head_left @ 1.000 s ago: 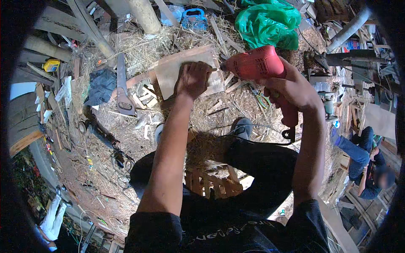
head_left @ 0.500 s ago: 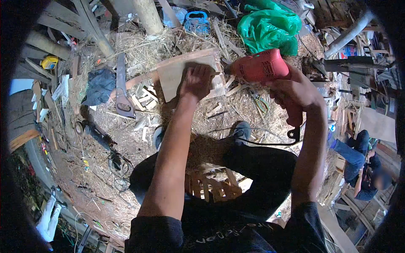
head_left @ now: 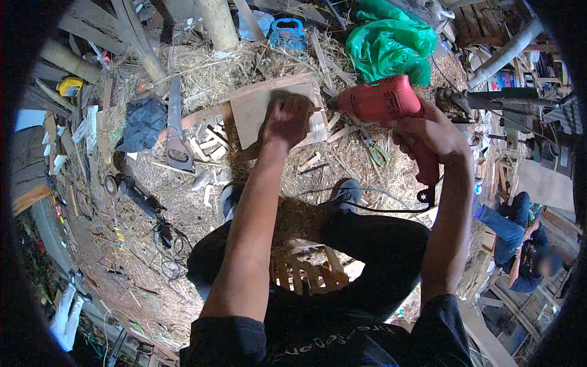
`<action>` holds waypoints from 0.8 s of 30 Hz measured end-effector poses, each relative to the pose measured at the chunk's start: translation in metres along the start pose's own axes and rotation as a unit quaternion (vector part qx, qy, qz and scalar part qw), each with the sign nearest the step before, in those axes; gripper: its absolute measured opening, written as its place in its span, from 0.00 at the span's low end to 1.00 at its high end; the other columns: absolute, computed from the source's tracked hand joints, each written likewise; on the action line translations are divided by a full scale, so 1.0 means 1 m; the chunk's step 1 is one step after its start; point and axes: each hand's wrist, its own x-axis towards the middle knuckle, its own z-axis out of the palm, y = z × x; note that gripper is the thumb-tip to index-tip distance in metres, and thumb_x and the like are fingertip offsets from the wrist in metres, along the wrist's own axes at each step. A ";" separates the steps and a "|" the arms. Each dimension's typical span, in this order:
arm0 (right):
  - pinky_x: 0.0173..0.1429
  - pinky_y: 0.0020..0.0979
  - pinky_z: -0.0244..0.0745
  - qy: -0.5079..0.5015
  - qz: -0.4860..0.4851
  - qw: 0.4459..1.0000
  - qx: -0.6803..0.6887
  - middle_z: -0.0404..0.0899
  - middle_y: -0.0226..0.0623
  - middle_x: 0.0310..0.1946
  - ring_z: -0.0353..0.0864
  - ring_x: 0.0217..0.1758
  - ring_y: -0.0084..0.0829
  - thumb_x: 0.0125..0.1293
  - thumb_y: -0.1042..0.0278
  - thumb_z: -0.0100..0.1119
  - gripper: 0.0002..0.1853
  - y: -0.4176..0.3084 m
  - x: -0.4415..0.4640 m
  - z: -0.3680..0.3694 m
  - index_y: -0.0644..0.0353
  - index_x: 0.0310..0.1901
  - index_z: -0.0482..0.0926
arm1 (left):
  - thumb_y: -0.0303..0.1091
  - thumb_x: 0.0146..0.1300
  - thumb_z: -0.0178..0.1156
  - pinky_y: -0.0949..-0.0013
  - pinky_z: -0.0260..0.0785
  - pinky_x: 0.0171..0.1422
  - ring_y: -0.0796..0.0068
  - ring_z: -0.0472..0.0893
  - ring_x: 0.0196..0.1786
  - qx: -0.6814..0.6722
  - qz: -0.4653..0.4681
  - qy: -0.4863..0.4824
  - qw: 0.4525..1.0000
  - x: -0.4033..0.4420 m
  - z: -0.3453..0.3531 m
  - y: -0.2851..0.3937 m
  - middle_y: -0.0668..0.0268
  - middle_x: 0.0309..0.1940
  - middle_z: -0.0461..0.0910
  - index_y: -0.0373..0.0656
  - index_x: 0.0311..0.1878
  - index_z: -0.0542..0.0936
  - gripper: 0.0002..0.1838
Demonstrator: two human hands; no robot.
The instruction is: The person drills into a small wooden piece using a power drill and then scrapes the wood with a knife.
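Note:
A red corded drill (head_left: 382, 101) is in my right hand (head_left: 428, 131), its fingers wrapped round the handle and its chuck pointing left. Under my left hand (head_left: 287, 119) lies a flat wooden panel (head_left: 247, 119) with wood strips along its top and right edges. My left hand is at the panel's right part, fingers bent towards the drill tip; whether they pinch anything small is hidden. The drill's tip is close to the strip on the right edge, and I cannot make out whether it touches.
A handsaw (head_left: 176, 128) and a black plastic sheet (head_left: 143, 122) lie left of the panel. Pliers (head_left: 376, 153) sit below the drill, whose cable runs near my feet. A green plastic bag (head_left: 391, 46) is beyond it. Another person (head_left: 526, 244) sits at the far right.
The view has shifted slightly. The fingers of my left hand, spread flatter on the panel half a second ago, are now more bent. The drill stays in my right hand, close to the panel's right edge.

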 end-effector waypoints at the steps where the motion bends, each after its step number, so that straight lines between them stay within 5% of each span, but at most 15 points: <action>1: 0.29 0.27 0.75 -0.001 0.006 1.000 0.003 0.81 0.33 0.36 0.79 0.29 0.25 0.59 0.72 0.67 0.31 -0.001 -0.001 0.000 0.57 0.65 0.69 | 0.39 0.59 0.63 0.50 0.65 0.64 0.56 0.74 0.58 0.013 0.005 0.024 1.000 0.000 0.004 0.000 0.57 0.50 0.75 0.43 0.52 0.74 0.20; 9: 0.30 0.27 0.75 -0.005 -0.010 1.000 -0.021 0.82 0.33 0.38 0.79 0.29 0.24 0.59 0.72 0.66 0.29 -0.001 0.003 0.000 0.58 0.63 0.71 | 0.39 0.58 0.64 0.50 0.65 0.63 0.56 0.74 0.58 0.025 0.048 0.086 0.995 0.000 0.014 -0.005 0.58 0.50 0.75 0.46 0.49 0.75 0.17; 15: 0.31 0.28 0.75 -0.003 0.022 0.999 -0.029 0.82 0.34 0.37 0.79 0.31 0.25 0.59 0.73 0.66 0.31 0.000 0.003 0.000 0.58 0.65 0.70 | 0.37 0.52 0.67 0.50 0.60 0.68 0.59 0.73 0.62 -0.018 -0.010 0.031 0.999 -0.001 0.016 -0.003 0.63 0.54 0.77 0.54 0.54 0.77 0.23; 24: 0.28 0.27 0.74 -0.006 0.012 0.999 -0.043 0.81 0.32 0.34 0.78 0.28 0.23 0.60 0.73 0.65 0.31 -0.008 -0.001 0.005 0.58 0.66 0.69 | 0.42 0.50 0.69 0.47 0.62 0.63 0.56 0.75 0.58 -0.017 0.007 0.018 1.000 0.000 0.015 -0.006 0.62 0.52 0.77 0.53 0.52 0.76 0.24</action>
